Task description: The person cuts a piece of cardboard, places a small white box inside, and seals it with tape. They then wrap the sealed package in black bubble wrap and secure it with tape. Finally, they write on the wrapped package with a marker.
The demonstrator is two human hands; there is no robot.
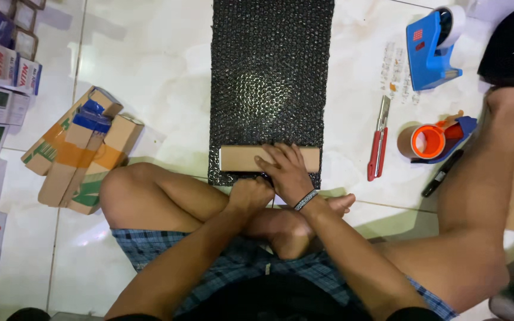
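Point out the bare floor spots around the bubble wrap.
Bare tile lies between the black bubble wrap and the taped cartons on the left. The right is crowded: blue tape dispenser, red cutter, orange tape roll, marker.

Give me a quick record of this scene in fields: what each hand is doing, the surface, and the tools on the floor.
right hand: flat on brown box
left hand: at near edge of black bubble wrap
box: lies across the wrap's near end
surface: tiled floor
tools to the right: red cutter, orange tape dispenser, blue tape dispenser, black marker
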